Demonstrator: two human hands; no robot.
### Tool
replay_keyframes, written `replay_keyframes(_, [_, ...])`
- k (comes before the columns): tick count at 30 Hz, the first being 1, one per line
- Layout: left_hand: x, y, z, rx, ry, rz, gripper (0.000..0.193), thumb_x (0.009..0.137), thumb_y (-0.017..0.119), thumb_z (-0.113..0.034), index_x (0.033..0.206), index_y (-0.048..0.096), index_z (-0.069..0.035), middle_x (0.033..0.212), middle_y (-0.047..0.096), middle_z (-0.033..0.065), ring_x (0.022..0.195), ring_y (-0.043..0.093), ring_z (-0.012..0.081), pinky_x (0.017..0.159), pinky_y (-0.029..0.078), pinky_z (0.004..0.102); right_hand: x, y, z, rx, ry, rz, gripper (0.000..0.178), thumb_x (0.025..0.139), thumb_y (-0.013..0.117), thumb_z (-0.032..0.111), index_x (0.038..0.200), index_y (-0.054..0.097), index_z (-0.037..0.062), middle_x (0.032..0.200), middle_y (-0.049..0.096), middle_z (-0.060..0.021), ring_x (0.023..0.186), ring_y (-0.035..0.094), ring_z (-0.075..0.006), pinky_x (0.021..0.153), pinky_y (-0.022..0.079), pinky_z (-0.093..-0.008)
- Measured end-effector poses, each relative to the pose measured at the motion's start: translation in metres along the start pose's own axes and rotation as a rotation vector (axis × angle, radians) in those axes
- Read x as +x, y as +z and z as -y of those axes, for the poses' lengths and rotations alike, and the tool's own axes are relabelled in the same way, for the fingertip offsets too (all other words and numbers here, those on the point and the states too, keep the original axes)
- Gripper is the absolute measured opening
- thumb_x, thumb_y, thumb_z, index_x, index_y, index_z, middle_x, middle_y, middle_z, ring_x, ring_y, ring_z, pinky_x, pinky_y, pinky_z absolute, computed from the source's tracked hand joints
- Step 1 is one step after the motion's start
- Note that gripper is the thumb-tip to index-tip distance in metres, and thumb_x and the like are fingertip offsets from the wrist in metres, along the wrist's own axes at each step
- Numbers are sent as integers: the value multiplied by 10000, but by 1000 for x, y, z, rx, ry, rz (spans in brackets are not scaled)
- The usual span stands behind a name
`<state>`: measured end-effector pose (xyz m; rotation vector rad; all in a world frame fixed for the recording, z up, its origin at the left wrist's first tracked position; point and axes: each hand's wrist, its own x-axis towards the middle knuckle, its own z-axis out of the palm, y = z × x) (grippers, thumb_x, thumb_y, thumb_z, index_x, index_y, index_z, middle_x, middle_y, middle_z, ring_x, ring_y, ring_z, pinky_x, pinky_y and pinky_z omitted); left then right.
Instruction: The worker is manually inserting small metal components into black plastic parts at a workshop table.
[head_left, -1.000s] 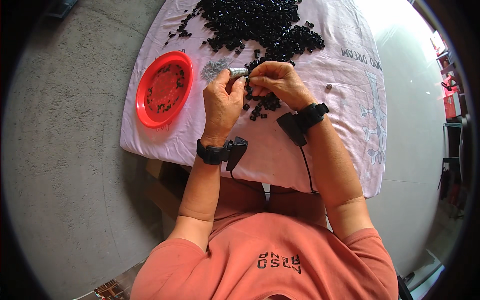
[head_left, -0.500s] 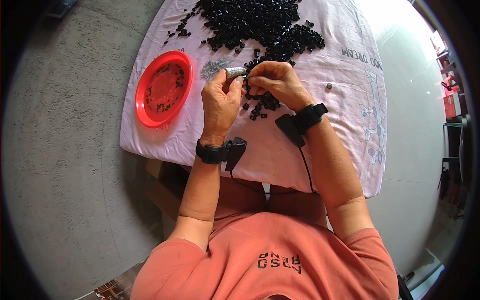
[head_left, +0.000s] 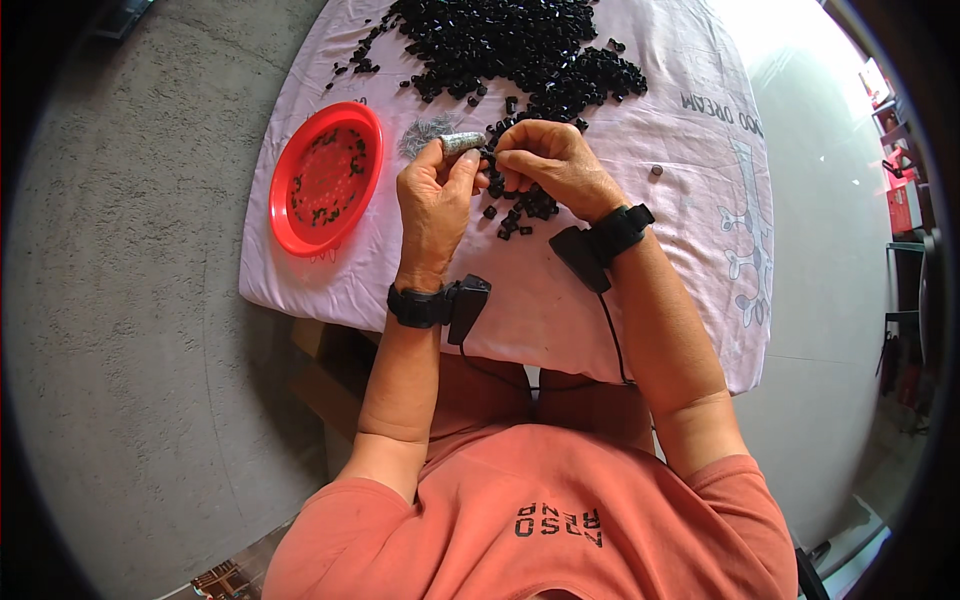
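Note:
My left hand [head_left: 437,195] is closed in a pinch above the table, with a silvery grey wrap [head_left: 462,143] around its index finger. What sits between its thumb and fingertips is too small to name. Just beside it, my right hand [head_left: 560,165] is also pinched, its fingertips a little apart from the left ones; whatever it holds is hidden. Beneath and between both hands lie loose small black pieces [head_left: 530,205], shiny and blocky. A small heap of thin grey metal bits [head_left: 422,135] lies behind my left hand.
A large pile of the same black pieces [head_left: 490,40] covers the table's far side. To the left stands a red plastic basin [head_left: 277,215] with dark pieces around its bottom. One lone piece [head_left: 656,170] lies right of my right hand. The pink cloth [head_left: 690,300] covers the table.
My left hand has shifted slightly left, its fingertips drawing a little away from the right hand's. The right hand stays almost in place, still pinched.

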<state>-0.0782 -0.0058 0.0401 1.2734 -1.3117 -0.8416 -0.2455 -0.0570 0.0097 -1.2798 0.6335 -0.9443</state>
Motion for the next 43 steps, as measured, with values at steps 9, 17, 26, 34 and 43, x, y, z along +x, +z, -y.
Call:
replay_keyframes(9, [0, 1, 1, 73, 17, 38, 76, 949, 627, -51, 977, 674, 1, 785, 681, 21, 651, 607, 67, 598, 495, 229, 1, 0, -3, 14, -11, -10, 106, 954, 657, 96, 1001, 673, 3, 821, 682, -23, 709, 638, -73, 669, 547, -223])
replay_keyframes(17, [-1, 0, 7, 157, 83, 2, 69, 940, 644, -48, 968, 669, 10, 783, 688, 25, 663, 613, 63, 598, 502, 237, 3, 0, -8, 69, 8, 5, 140, 969, 632, 59, 1071, 676, -26, 898, 723, -84, 825, 719, -131, 742, 590, -240])
replay_keyframes(26, [0, -2, 7, 185, 103, -5, 77, 936, 644, -47, 972, 675, 14, 765, 681, 27, 652, 590, 65, 592, 498, 247, 4, 1, -8, 63, 19, -6, 125, 961, 627, 23, 1080, 653, -9, 950, 714, -75, 883, 728, -149, 758, 588, -234])
replay_keyframes(34, [0, 1, 1, 158, 82, -6, 81, 935, 637, -43, 975, 678, 14, 782, 696, 41, 665, 623, 78, 614, 514, 246, 5, -2, -12, 95, -31, 0, 100, 956, 627, 4, 1056, 621, -1, 948, 698, -72, 859, 714, -136, 760, 594, -242])
replay_keyframes(43, [2, 0, 6, 180, 97, 7, 85, 937, 638, -43, 987, 681, 11, 795, 704, 45, 681, 647, 90, 627, 530, 251, 7, -2, -15, 79, -71, -17, 106, 952, 633, -2, 1055, 613, 5, 954, 687, -62, 877, 713, -142, 773, 594, -239])
